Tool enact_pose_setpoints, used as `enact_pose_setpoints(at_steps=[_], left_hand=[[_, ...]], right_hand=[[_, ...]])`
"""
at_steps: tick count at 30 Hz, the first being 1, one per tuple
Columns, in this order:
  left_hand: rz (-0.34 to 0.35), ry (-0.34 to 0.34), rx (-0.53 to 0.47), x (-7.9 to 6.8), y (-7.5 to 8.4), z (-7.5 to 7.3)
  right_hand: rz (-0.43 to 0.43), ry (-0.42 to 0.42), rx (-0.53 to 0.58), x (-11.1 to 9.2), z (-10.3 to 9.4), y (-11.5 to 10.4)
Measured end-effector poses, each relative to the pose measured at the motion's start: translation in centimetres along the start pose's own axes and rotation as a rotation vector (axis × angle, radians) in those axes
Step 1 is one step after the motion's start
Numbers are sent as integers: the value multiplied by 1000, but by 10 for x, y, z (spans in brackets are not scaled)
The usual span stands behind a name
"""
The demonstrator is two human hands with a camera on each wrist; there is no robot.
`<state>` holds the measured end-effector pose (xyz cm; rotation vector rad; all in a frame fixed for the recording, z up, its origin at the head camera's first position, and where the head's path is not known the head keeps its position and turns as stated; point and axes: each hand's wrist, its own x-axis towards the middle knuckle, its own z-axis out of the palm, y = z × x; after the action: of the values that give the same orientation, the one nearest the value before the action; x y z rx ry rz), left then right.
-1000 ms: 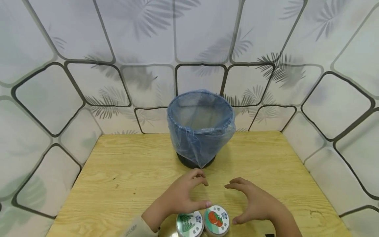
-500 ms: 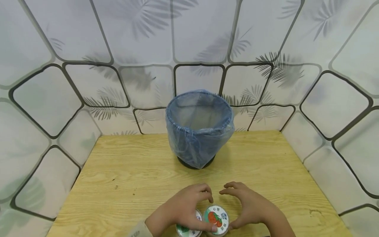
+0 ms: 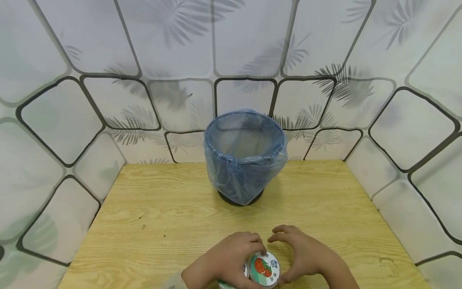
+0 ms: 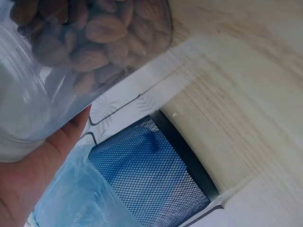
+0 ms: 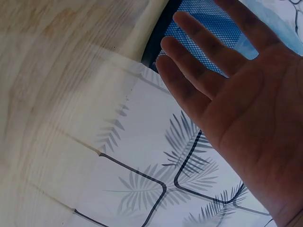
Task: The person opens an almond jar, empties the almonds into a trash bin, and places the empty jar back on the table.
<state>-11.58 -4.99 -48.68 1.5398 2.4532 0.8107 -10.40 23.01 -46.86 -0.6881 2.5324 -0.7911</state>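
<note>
Two round-lidded jars stand side by side at the bottom of the head view. The right jar (image 3: pixel 264 269) has a red tomato picture on its lid. My left hand (image 3: pixel 234 257) covers most of the left jar (image 3: pixel 224 285); its bent fingers reach the far edge of the tomato lid. In the left wrist view, a clear jar of almonds (image 4: pixel 94 52) hides part of that hand, so its contact is unclear. My right hand (image 3: pixel 306 257) is spread in a loose C, its thumb beside the tomato-lidded jar. In the right wrist view, its fingers extend around nothing.
A mesh bin lined with a blue plastic bag (image 3: pixel 238 176) stands beyond the hands, at the back of the wooden table (image 3: pixel 162 208). Patterned white cloth walls (image 3: pixel 180 100) close in the table at the back and both sides.
My left hand has moved right and down over the left jar, bringing its fingers to the tomato lid. My right hand has shifted slightly left and down. The jars stay in place.
</note>
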Motion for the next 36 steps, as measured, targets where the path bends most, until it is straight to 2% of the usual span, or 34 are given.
enact_pose_setpoints(at_steps=[16, 25, 36], left_hand=[[15, 18, 76, 1, 5, -2], [20, 8, 125, 3, 7, -2], [29, -19, 164, 4, 11, -5]], right_hand=[[-30, -35, 1, 7, 10, 0], [-82, -25, -50, 9, 20, -1], [-55, -56, -18, 14, 24, -4]])
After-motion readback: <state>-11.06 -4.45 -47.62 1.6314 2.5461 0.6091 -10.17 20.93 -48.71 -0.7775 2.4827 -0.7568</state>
